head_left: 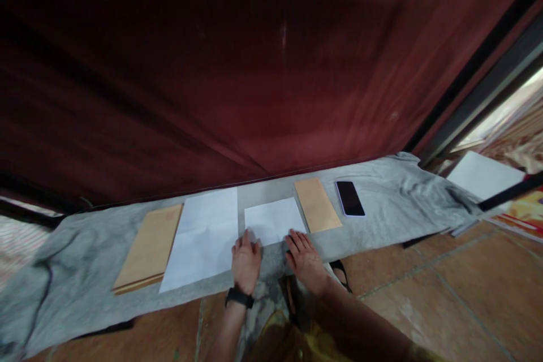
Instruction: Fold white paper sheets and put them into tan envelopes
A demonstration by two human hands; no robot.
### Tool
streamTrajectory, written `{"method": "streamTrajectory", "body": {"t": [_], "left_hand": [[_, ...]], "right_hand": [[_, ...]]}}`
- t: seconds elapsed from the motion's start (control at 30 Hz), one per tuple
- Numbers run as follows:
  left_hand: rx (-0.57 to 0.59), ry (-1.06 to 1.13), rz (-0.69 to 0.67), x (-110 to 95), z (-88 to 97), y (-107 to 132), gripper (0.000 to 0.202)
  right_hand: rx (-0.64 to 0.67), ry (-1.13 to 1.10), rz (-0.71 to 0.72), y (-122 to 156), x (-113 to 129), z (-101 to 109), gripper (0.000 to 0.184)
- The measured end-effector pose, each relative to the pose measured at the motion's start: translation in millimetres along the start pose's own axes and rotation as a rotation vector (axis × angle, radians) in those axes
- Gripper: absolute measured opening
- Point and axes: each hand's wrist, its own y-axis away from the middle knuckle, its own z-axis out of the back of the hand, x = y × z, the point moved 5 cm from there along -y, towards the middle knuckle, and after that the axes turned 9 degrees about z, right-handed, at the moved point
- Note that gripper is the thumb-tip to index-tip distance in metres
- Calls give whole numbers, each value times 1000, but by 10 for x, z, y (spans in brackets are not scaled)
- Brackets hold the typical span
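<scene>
My left hand [245, 261] lies flat with fingers stretched out, its fingertips on the near left corner of a small folded white paper [274, 220]. My right hand [304, 257] also lies flat and open, fingertips touching the near right edge of the same paper. A black watch [240, 297] is on my left wrist. The paper rests on a grey cloth [382, 203] spread over the floor.
A larger white sheet [203, 237] lies left of the small paper, with a stack of brown envelopes [149, 247] beside it. One brown envelope [317, 204] and a black phone [350, 198] lie to the right. A dark red curtain [254, 68] hangs behind. Another white sheet [483, 174] lies far right.
</scene>
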Motion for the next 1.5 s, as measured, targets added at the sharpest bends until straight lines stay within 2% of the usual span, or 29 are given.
{"method": "streamTrajectory", "body": {"t": [0.1,0.3,0.43,0.53,0.63,0.7,0.77,0.83,0.9,0.97,1.07,1.17,1.3,1.5], "left_hand": [[38,161,131,61,34,-99,49],[228,655,342,154,7,-213,22],[271,776,356,88,22,-159,38],[340,952,378,-47,48,-69,52],[396,1101,344,-238,128,-6,52],[384,1140,288,-333,209,3,52],[345,1207,270,-353,278,-7,57],[328,1277,304,-306,294,-13,66],[350,1298,367,-235,247,1,70],[393,1293,424,-187,162,38,69],[478,1335,452,-213,24,104,63],[493,1398,418,-264,-49,111,60],[363,1343,339,-180,-74,-5,62],[188,1062,236,42,-241,-236,60]], "right_hand": [[6,16,-8,-6,15,-4,44],[-45,49,-35,-69,52,22,45],[-70,50,-39,-158,110,52,54],[-40,16,-46,-272,188,72,61],[0,-34,-53,-420,265,129,56],[13,-92,-83,-519,270,207,53],[-17,-214,-157,-604,218,323,50],[-116,-427,-275,-663,119,456,45],[-253,-715,-409,-693,16,555,45],[-365,-1047,-516,-705,-36,578,53],[-437,-1460,-625,-689,-4,493,60],[-448,-1648,-722,-613,47,347,57],[-430,-1689,-798,-486,27,139,50],[-305,-1678,-900,-315,-60,-139,47]]}}
